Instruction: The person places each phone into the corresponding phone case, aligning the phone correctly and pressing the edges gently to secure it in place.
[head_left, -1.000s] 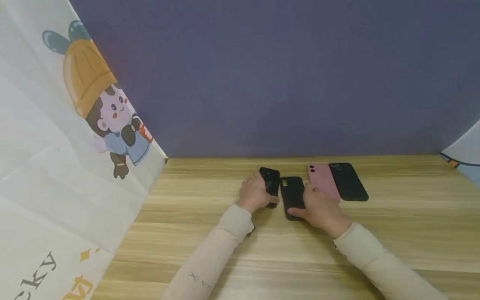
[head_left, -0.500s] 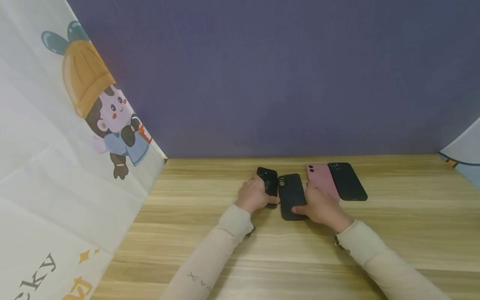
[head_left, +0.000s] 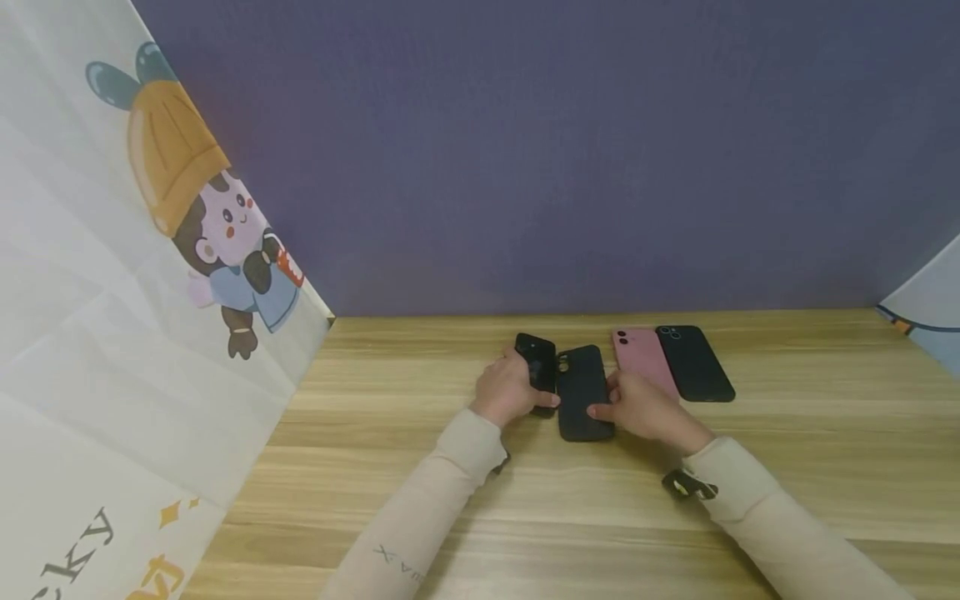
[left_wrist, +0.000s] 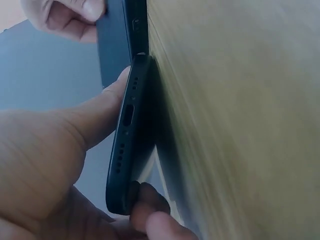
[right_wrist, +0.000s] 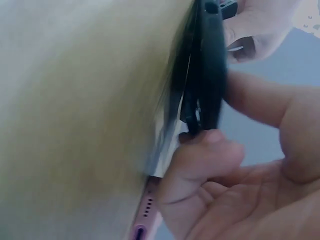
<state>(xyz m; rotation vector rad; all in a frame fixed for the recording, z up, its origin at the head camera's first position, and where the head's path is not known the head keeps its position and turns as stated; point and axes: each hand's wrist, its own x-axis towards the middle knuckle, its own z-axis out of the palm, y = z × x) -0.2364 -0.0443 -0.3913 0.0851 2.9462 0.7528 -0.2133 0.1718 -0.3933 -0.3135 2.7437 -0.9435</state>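
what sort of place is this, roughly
Probably a screened-off tabletop booth or work corner indoors: a light wood-grain tabletop, a plain purple-grey upright backdrop along its far edge, and a creased white sheet printed with a cartoon figure on the left.

- Rear panel (head_left: 540,158): plain, purple-grey.
- Tabletop (head_left: 840,450): light wood grain.
- Left: white sheet (head_left: 97,375), creased, printed cartoon figure (head_left: 213,212).
- Far right: second printed sheet (head_left: 933,292), partly visible.

A glossy black phone (head_left: 540,363) and, just to its right, a matte black case (head_left: 583,387) are being held tilted.
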